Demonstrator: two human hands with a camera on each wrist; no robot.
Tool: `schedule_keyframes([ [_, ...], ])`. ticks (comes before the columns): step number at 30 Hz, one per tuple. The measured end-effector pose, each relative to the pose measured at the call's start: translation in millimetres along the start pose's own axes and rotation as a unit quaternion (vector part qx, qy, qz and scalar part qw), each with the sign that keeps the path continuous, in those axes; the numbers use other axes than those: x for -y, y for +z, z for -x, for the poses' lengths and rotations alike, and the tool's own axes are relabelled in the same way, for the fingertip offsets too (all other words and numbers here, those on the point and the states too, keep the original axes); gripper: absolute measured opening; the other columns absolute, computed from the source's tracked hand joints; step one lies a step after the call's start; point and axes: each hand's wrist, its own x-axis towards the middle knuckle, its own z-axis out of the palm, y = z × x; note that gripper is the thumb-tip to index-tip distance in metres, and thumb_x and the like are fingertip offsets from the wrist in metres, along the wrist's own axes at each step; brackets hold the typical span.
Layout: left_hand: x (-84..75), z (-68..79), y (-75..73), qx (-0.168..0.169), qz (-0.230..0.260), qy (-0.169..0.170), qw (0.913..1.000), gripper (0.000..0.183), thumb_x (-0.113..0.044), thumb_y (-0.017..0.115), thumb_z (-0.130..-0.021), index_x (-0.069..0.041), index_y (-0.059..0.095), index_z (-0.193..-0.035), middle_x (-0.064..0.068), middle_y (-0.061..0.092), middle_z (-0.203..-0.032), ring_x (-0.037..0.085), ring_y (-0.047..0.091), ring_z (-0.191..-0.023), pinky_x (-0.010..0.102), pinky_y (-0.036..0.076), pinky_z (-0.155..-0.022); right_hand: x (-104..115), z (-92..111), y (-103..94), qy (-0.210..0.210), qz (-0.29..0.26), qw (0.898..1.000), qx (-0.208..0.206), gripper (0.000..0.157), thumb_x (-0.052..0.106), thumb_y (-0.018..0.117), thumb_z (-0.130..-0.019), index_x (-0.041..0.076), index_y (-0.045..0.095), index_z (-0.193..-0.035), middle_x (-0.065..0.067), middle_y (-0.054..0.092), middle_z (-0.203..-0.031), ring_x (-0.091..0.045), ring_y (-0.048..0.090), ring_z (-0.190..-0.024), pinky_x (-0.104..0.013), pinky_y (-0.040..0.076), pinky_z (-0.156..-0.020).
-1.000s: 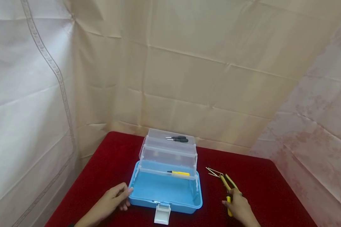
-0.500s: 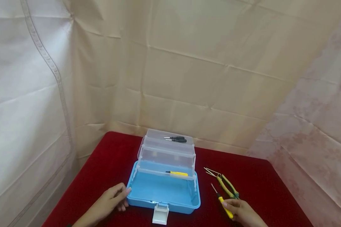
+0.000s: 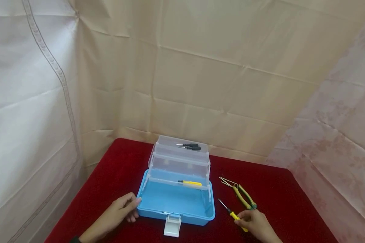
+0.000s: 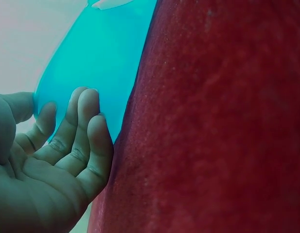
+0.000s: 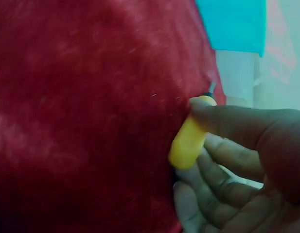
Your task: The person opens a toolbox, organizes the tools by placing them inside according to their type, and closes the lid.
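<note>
A blue toolbox [image 3: 176, 200] stands with its lid back and its clear stepped trays raised. My left hand [image 3: 121, 211] holds its near left corner, thumb at the rim and fingers against the outer wall [image 4: 106, 53]. To the right of the box, my right hand [image 3: 255, 222] pinches a screwdriver by its yellow handle [image 5: 191, 141]. The metal shaft [image 3: 223, 204] points up and left toward the box. Beyond that hand lie yellow-green handled pliers [image 3: 241, 195] on the red cloth; thin metal prongs extend from their far end.
A small yellow-handled tool [image 3: 191, 183] lies in the lowest clear tray [image 3: 167, 182]. Two black-handled screwdrivers [image 3: 191, 147] rest in the top part at the back. The white latch [image 3: 172, 226] hangs down in front. Fabric sheets [image 3: 200, 84] surround the red-covered table [image 3: 280, 192].
My right hand has drawn the screwdriver away from beside the pliers and shifted it left, toward the toolbox. The left hand keeps its place on the corner.
</note>
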Motion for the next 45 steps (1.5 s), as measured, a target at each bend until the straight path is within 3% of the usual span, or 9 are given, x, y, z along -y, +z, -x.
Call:
schedule_keyframes([
  [7, 1.9, -2.4, -0.4, -0.001, 0.002, 0.001, 1.0000, 0.039, -0.041, 0.049, -0.102, -0.002, 0.050, -0.096, 0.011, 0.064, -0.082, 0.023, 0.062, -0.071, 0.037, 0.053, -0.064, -1.0, -1.0, 0.8, 0.012, 0.005, 0.996, -0.091, 0.032, 0.040, 0.075, -0.082, 0.011, 0.073, -0.096, 0.003, 0.068, -0.088, -0.014, 0.063, -0.079, -0.032, 0.050, -0.062],
  [18, -1.4, 0.2, -0.9, -0.003, -0.002, -0.004, 1.0000, 0.040, -0.042, 0.049, -0.102, -0.002, 0.049, -0.096, 0.011, 0.064, -0.082, 0.023, 0.063, -0.071, 0.036, 0.053, -0.064, 2.7, -5.0, -8.2, 0.020, -0.035, 0.988, -0.148, 0.031, 0.035, 0.074, -0.085, 0.010, 0.072, -0.105, 0.001, 0.068, -0.087, -0.014, 0.059, -0.076, -0.031, 0.044, -0.062],
  [32, -3.0, 0.6, -0.4, 0.001, -0.002, -0.004, 1.0000, 0.041, -0.043, 0.049, -0.102, -0.003, 0.049, -0.096, 0.011, 0.064, -0.083, 0.023, 0.063, -0.072, 0.035, 0.053, -0.065, 13.3, -6.8, -17.3, 0.028, -0.051, 0.985, -0.163, 0.035, 0.037, 0.073, -0.086, 0.010, 0.071, -0.108, 0.001, 0.068, -0.090, -0.014, 0.060, -0.078, -0.030, 0.045, -0.063],
  [45, 0.4, 0.1, 0.1, 0.000, -0.020, -0.004, 0.9998, 0.042, -0.046, 0.047, -0.102, -0.004, 0.050, -0.095, 0.009, 0.065, -0.082, 0.022, 0.063, -0.072, 0.035, 0.053, -0.065, 22.8, -7.8, -22.1, 0.011, -0.069, 0.984, -0.165, 0.035, 0.035, 0.072, -0.087, 0.009, 0.070, -0.110, -0.003, 0.069, -0.092, -0.015, 0.060, -0.076, -0.031, 0.045, -0.061],
])
